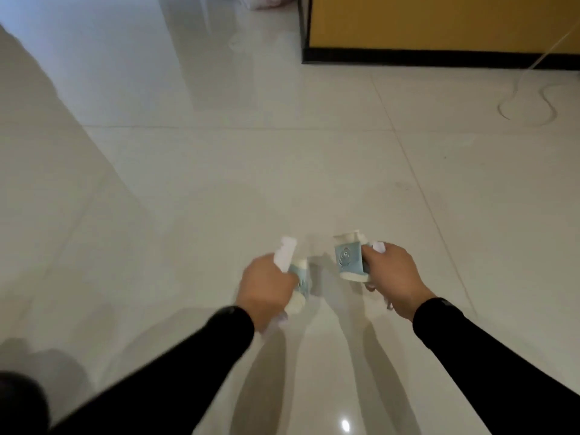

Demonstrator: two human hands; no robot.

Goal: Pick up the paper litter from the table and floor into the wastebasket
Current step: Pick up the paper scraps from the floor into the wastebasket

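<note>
Over the floor (219,183), left hand (266,285) and right hand (392,277) grip blue-labelled litter (348,259).

No words, numbers or brand names can be read anywhere in the view. The right paper piece (350,262), gripped in the right hand (392,277), has a pale blue band with a small dark printed figure, too blurred to tell letters from drawing. The left paper piece (301,282), gripped in the left hand (266,284), shows a like blue band with a faint dark mark, also unreadable.
</note>
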